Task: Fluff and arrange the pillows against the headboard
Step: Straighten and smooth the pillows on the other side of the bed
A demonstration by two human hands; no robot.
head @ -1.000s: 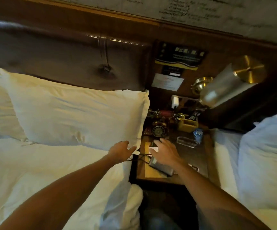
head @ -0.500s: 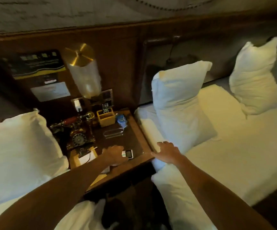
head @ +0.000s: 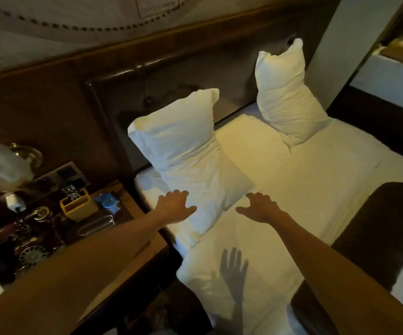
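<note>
Left hand: the left hand (head: pixel 175 206) reaches with fingers spread, empty, over the near pillow's lower left edge; whether it touches, I cannot tell.
Right hand: the right hand (head: pixel 259 207) is spread too, holding nothing, just beside that pillow's near corner.
Near pillow: the near pillow (head: pixel 186 151) slumps against the headboard (head: pixel 176 76) at the bed's (head: pixel 316 180) left edge.
Far pillow: the far pillow (head: pixel 285 95) stands upright at the far head corner.
Nightstand: the nightstand (head: pixel 128 194) sits left of the bed.

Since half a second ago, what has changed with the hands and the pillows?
The left hand left the nightstand and now reaches the near pillow; the right hand lifted off it and hovers open. Both pillows, including the far pillow, stayed leaning on the headboard.
</note>
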